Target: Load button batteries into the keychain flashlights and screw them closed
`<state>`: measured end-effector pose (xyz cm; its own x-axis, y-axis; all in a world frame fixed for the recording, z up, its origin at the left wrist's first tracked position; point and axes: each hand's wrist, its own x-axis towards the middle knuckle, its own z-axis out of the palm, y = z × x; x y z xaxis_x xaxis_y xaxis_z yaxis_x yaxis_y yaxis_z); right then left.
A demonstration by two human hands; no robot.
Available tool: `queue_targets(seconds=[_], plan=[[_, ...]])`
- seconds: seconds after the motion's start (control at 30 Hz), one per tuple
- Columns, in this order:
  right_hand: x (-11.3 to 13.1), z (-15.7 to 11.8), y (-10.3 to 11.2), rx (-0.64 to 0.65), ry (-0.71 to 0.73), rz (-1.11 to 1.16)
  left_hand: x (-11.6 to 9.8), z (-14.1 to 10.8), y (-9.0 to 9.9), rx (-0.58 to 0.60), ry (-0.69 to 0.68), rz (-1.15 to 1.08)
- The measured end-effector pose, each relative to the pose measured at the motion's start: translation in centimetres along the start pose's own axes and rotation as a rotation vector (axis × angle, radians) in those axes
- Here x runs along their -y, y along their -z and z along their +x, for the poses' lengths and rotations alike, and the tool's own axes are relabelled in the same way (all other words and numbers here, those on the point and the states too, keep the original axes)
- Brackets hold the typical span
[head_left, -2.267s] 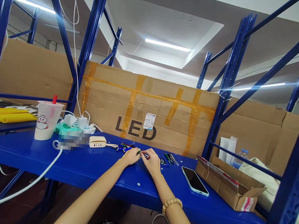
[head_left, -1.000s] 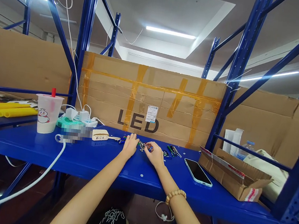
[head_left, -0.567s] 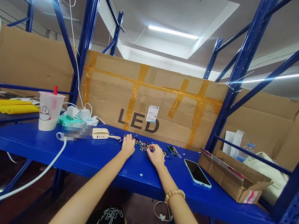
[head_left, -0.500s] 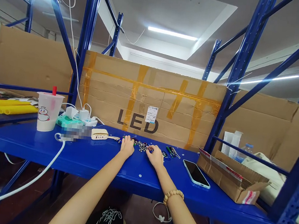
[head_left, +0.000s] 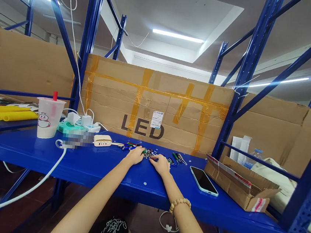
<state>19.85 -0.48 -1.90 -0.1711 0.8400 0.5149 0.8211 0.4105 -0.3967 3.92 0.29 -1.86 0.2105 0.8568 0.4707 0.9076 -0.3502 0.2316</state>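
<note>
On the blue shelf top, a pile of small shiny metal parts [head_left: 148, 153] lies between my two hands. My left hand [head_left: 135, 156] is closed at the left side of the pile, with a bit of green at its fingertips; what it grips is too small to name. At the right side of the pile, my right hand [head_left: 161, 164] has its thumb and fingers drawn together, and whatever is in them is hidden. Several blue and dark small pieces [head_left: 128, 147] lie behind my left hand. Right of my right hand rest several pen-like pieces, green and dark [head_left: 179, 158].
A phone [head_left: 203, 181] and an open cardboard box [head_left: 237, 184] are on the right. To the left stand a cup [head_left: 48, 120], a cream power bank [head_left: 102, 140] and chargers with white cables [head_left: 87, 120]. A large carton [head_left: 113, 97] walls off the back.
My left hand has moved right, towards the pile and my right hand, uncovering blue pieces behind it. My right hand has shifted slightly left and down.
</note>
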Motion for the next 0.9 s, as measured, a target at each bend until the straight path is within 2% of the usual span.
queue_targets(seconds=[0.27, 0.53, 0.73, 0.9], plan=[[0.2, -0.2, 0.5, 0.041, -0.013, -0.005, -0.8, -0.3, 0.6, 0.006, -0.027, -0.045], [0.2, -0.2, 0.4, 0.090, 0.044, -0.023, -1.8, -0.8, 0.8, 0.046, -0.075, -0.050], [0.1, 0.7, 0.9, 0.203, 0.122, -0.067, -1.5, -1.0, 0.6, 0.048, -0.083, -0.098], [-0.3, 2.8, 2.2, 0.325, 0.190, -0.088, -1.5, -1.3, 0.8, 0.056, -0.176, -0.158]])
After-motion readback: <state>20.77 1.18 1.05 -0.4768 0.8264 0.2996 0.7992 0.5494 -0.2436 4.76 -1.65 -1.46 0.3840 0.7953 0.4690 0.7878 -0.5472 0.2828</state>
